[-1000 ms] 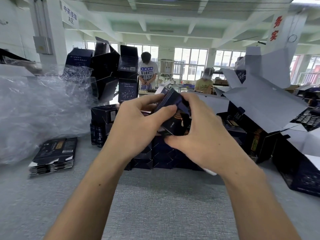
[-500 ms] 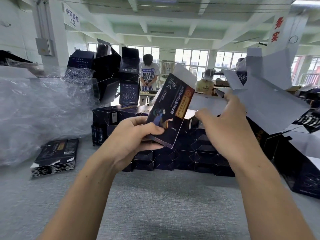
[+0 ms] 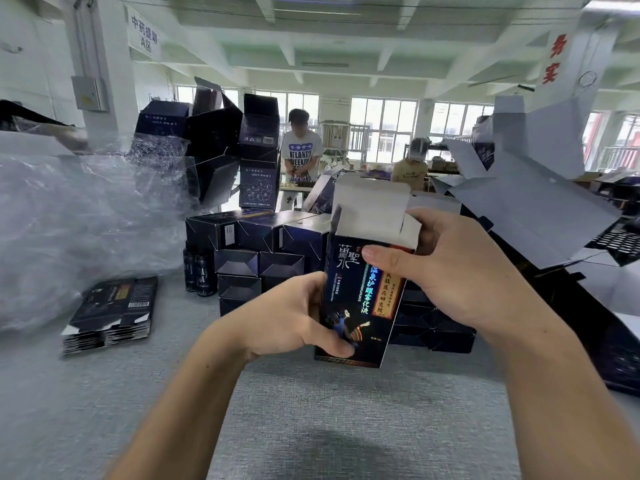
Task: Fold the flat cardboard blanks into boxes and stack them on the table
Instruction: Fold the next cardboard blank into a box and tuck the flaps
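Dark navy box point(image 3: 360, 299) with white flaps, colourful print.

Large workshop hall. A grey, felt-like worktop point(image 3: 346, 427) fills the foreground. The white ceiling point(image 3: 346, 39) has deep beams, and a row of tall windows point(image 3: 381, 126) along the far wall admits bright daylight. At left, a white pillar point(image 3: 114, 81) carries a grey wall box point(image 3: 88, 93), with a sign point(image 3: 144, 34) of dark characters beside it. At right, a second pillar point(image 3: 575, 46) bears red characters point(image 3: 554, 50). A person in a white printed T-shirt point(image 3: 301, 154) and another in a yellow top point(image 3: 412, 171) are at the far side, near a metal vessel point(image 3: 334, 140), possibly a tank.
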